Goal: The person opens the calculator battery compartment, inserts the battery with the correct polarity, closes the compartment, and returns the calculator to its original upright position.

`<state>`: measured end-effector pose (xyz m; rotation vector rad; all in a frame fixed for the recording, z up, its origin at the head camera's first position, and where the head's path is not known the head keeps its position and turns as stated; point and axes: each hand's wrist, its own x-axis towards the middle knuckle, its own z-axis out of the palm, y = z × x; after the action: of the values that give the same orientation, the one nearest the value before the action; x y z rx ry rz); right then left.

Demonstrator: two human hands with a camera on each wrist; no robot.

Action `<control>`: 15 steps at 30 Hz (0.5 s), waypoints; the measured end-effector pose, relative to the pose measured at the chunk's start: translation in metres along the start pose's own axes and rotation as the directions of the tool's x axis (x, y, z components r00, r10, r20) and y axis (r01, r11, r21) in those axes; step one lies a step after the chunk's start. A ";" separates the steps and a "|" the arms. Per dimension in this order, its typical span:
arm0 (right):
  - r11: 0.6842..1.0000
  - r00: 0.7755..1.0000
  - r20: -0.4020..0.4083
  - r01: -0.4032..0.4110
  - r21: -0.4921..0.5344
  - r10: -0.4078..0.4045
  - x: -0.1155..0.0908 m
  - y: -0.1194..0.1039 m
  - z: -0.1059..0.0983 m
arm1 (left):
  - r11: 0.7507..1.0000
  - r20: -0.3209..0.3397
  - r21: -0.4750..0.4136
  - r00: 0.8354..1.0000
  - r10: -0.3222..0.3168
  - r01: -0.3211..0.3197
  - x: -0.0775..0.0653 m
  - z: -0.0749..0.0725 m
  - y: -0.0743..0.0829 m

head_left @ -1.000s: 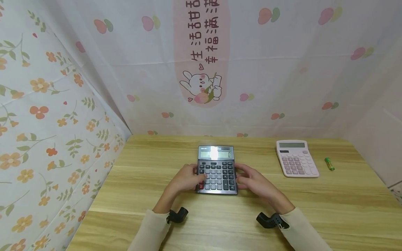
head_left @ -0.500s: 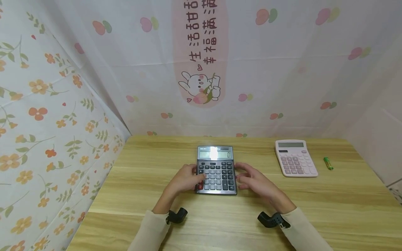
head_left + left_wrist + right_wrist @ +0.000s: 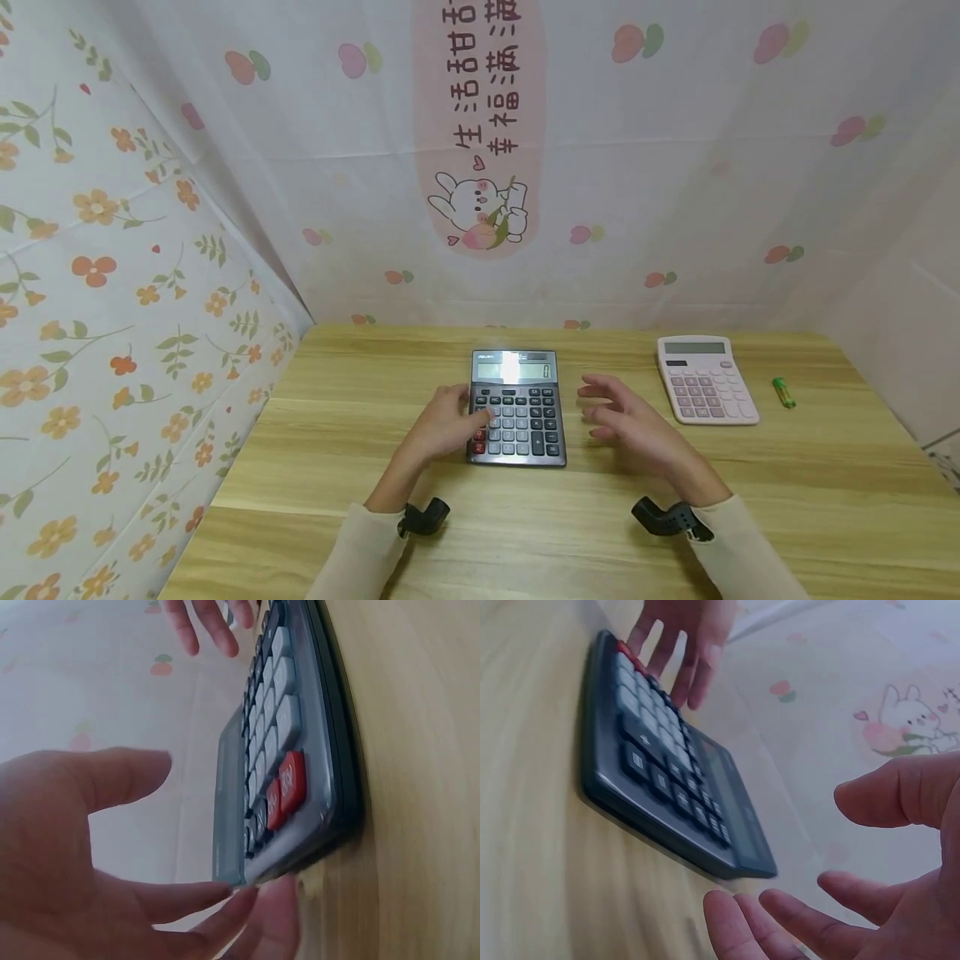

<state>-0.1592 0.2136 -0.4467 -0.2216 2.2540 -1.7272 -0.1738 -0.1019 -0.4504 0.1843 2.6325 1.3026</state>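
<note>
The dark calculator [image 3: 515,417] lies on the smooth, wood-grained surface [image 3: 337,467] between the two hands, a glossy rectangle with blocky grey, black and red keys. At its left edge the left hand [image 3: 444,422] is loosely spread, thumb raised clear of the keys; I can't tell whether its fingertips touch. The right hand [image 3: 628,421] is apart from the right edge, fingers parted. Farther right lie a round-cornered, pale pink calculator [image 3: 707,379] and a slim green cylinder [image 3: 783,392].

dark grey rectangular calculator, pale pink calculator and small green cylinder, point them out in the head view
Dark grey rectangular calculator [image 3: 516,410]: head view, on its keypad.
Pale pink calculator [image 3: 708,381]: head view, on its upper keypad.
Small green cylinder [image 3: 783,392]: head view, middle of its side.
</note>
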 end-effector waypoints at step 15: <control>0.998 0.990 -0.122 0.068 0.005 -0.067 -0.019 -0.004 -0.059 | 0.972 -0.072 -0.049 0.972 0.226 -0.229 -0.014 0.052 0.032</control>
<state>-0.1608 0.2725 -0.4259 -0.1975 2.3493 -1.8307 -0.1478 -0.0453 -0.4536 0.4547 2.6890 1.4756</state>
